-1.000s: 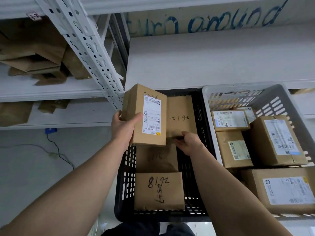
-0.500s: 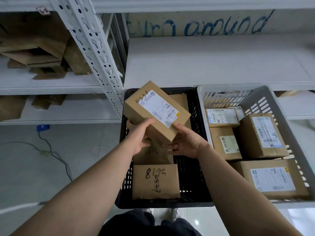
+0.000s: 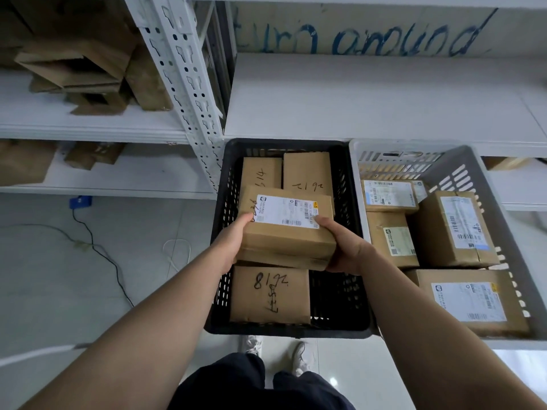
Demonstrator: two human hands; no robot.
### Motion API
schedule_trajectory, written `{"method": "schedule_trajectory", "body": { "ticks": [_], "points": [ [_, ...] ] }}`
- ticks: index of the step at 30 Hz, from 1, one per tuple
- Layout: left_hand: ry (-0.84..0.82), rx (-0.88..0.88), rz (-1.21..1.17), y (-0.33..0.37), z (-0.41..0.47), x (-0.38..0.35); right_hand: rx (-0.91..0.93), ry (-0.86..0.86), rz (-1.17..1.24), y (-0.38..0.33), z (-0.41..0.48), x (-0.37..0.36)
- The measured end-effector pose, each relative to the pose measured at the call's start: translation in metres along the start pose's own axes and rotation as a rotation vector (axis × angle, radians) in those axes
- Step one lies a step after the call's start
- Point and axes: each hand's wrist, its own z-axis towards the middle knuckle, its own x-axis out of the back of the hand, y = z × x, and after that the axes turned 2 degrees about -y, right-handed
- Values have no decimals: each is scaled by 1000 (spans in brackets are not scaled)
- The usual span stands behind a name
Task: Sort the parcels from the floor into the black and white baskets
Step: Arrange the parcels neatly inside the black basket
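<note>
Placing step: both hands, left hand and right hand, fingers curled round labelled parcel over black basket; next lower, release.

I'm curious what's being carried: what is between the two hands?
In the head view, a brown labelled parcel lies between the left hand and right hand, above the black basket.
</note>
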Motion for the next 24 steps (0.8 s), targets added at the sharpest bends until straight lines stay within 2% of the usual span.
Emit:
{"method": "schedule_trajectory", "body": {
  "ticks": [4,8,12,15,20,24],
  "points": [
    [-28,26,-22,-5,-11,-2,-22,44,-23,6,2,-4],
    [-6,-2,-119,-11,-1,-1,31,115,28,10,10,-10],
    [-1,7,-152,-18,12,4,102,105,16,17,17,-15],
    [-25,44,-75,-26,14,7,144,109,40,29,21,-14],
    [-72,20,-1,-32,22,11,38,156,-36,40,19,-17],
    [-61,-2,153,-36,28,16,56,167,-94,44,18,-18]
  ]
}}
